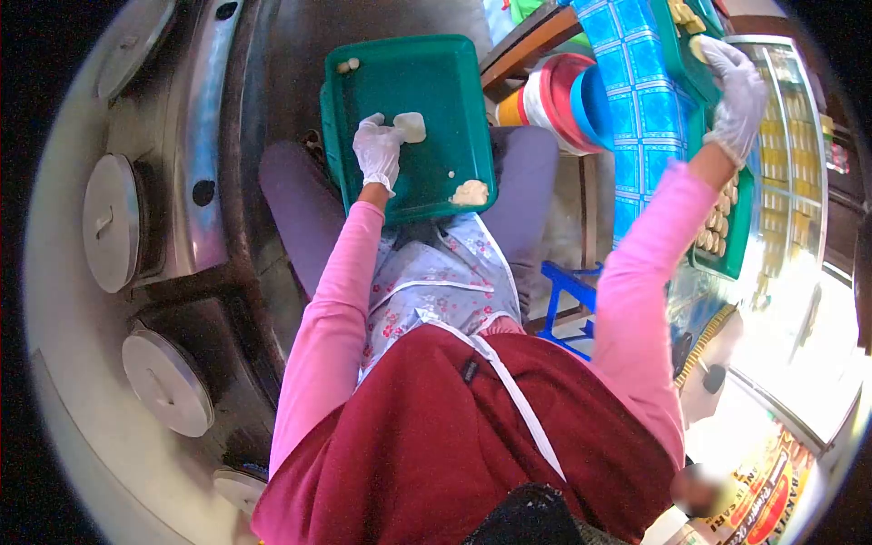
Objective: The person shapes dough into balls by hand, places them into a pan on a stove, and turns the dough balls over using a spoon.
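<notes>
My left hand, in a thin white glove, is over the green tray on my lap. Its fingers are curled at the edge of a flat, pale piece of dough. A larger lump of dough lies in the tray's near right corner, and small dough balls sit at the far left. My right hand, also gloved, reaches out to the right above another green tray. Between its fingertips is a small, pale yellowish piece of dough.
A table with a blue checked cloth stands at my right. A further green tray there holds rows of small pale rounds. Beside my knee are stacked round tubs and a blue stool. Lidded metal pots line the left.
</notes>
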`<state>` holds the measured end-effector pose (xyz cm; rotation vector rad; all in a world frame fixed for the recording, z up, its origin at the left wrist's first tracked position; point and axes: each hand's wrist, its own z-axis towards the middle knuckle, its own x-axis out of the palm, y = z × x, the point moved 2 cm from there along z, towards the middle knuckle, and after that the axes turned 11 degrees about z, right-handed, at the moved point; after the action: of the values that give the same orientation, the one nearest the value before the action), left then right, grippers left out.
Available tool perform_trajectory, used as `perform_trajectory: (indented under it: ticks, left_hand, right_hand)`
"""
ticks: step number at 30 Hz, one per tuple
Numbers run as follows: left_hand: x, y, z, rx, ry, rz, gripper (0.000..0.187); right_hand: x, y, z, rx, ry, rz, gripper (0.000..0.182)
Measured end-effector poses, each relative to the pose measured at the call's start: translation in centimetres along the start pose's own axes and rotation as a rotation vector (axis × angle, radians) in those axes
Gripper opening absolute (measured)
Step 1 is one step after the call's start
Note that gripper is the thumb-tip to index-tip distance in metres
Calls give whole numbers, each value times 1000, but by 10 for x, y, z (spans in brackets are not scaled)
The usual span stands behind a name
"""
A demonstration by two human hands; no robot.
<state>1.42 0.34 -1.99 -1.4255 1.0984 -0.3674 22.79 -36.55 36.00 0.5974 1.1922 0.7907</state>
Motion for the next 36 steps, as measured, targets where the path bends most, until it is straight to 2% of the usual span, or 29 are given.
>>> perform_trajectory:
  ticks: [1, 2, 4, 5, 6, 8, 10, 11, 12, 15, 18, 19, 22, 25, 26, 28, 29, 32, 33, 34, 35, 36]
  left_hand:
    - [-1, -3, -1, 17, -25, 13, 58]
    - [-4, -6, 0, 36, -53, 32, 57]
    - [-5, -8, -3, -6, -71, 17, 55]
    - [-6, -6, -6, -34, -80, 14, 54]
    - [-5, -3, -4, -34, -75, -1, 53]
    - [-3, 3, 1, -32, -69, -28, 52]
    - [-5, 5, 0, -38, -67, -20, 53]
    - [-6, 5, 2, -39, -66, -19, 53]
    - [-7, 7, 3, -25, -78, -2, 54]
    - [-6, 6, -2, -47, -72, -30, 55]
    - [-16, -24, -11, -156, -32, -137, 54]
    - [-17, -29, -12, -177, -20, -129, 53]
    - [-14, -29, -5, -281, 42, -194, 51]
    - [-11, -29, 9, -367, 172, -227, 47]
    - [-12, -28, 11, -390, 227, -224, 47]
    - [-18, -36, 15, -193, 280, -55, 39]
    - [-21, -42, 16, -94, 307, 29, 36]
    - [-34, -57, 15, 140, 145, 415, 31]
    - [-35, -55, 14, 138, 135, 511, 27]
    - [-31, -44, 12, 207, 145, 556, 26]
    - [-24, -31, 7, 275, 154, 600, 25]
    - [-23, -31, 5, 346, 161, 642, 25]
  right_hand:
    - [29, 26, -33, -38, 15, 158, 24]
    - [68, 40, -65, 19, 132, 462, 19]
    - [140, 34, -111, -385, 299, 169, 18]
    - [190, 5, -131, -46, 405, 516, 19]
    - [229, -1, -153, 207, 474, 580, 26]
    - [306, -45, -190, 470, 538, 726, 23]
    - [350, -76, -212, 512, 483, 576, 22]
    - [367, -91, -220, 415, 433, 575, 23]
    - [373, -90, -225, 321, 380, 570, 23]
    - [380, -94, -231, 268, 421, 405, 23]
    - [375, -85, -233, -119, 351, -3, 23]
    - [375, -83, -234, 85, 444, 140, 21]
    - [383, -91, -239, 162, 495, 322, 22]
    - [386, -98, -235, -64, 537, 91, 34]
    - [386, -102, -235, 6, 596, 163, 34]
    - [372, -82, -232, 155, 709, 306, 34]
    - [371, -79, -233, 158, 652, 277, 33]
    - [377, -81, -231, 207, 522, 275, 31]
    - [383, -93, -232, 258, 508, 327, 32]
    - [386, -97, -232, 312, 496, 377, 33]
    - [386, -100, -232, 275, 457, 383, 29]
    - [387, -102, -230, 362, 480, 408, 28]
